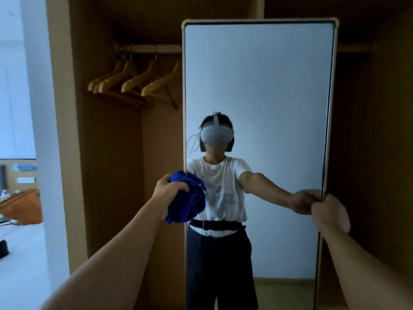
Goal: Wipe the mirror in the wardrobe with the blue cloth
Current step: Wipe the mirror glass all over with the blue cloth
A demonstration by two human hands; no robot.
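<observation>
Upright inside the wardrobe stands the mirror, a tall narrow panel in a pale frame, its long axis vertical and its glass facing the person. The left hand holds the blue cloth bunched into a loose wad, fingers wrapped over the top and clamped on the fabric. The cloth sits at the mirror's left edge, about midway up, overlapping frame and glass; whether it presses on the glass cannot be told. The right hand grips the mirror's right edge at about the same height, fingers curled shut around the frame. Both forearms reach forward from the bottom corners toward the mirror. To the left of the mirror, wooden hangers hang empty from a rail near the top of the wardrobe. In the glass shows the person's reflection, arms spread to both edges.
</observation>
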